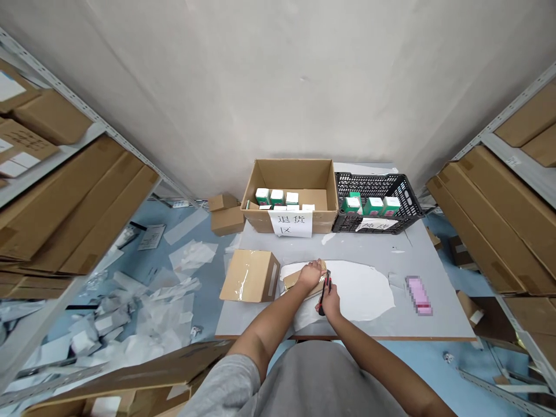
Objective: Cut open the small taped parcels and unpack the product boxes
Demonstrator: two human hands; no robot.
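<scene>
My right hand point(330, 300) is closed around a black and red utility knife point(325, 289), its tip pointing away from me. Just left of it, my left hand point(310, 274) rests on a small brown cardboard piece point(292, 280), its fingers at the far edge near the knife tip. Whether that piece is a flat box or a packet is hard to tell. Beneath both lies a white sheet point(365, 292) spread on the grey table point(256, 321). A closed, taped carton point(245, 275) stands to the left of my left hand.
An open cardboard box point(324, 220) with green-white small boxes point(277, 197) and a black crate point(402, 225) with similar ones stand at the back. A pink blurred item point(418, 295) lies right. Shelves point(95, 130) flank the table; wrapping litter point(152, 313) covers the left floor.
</scene>
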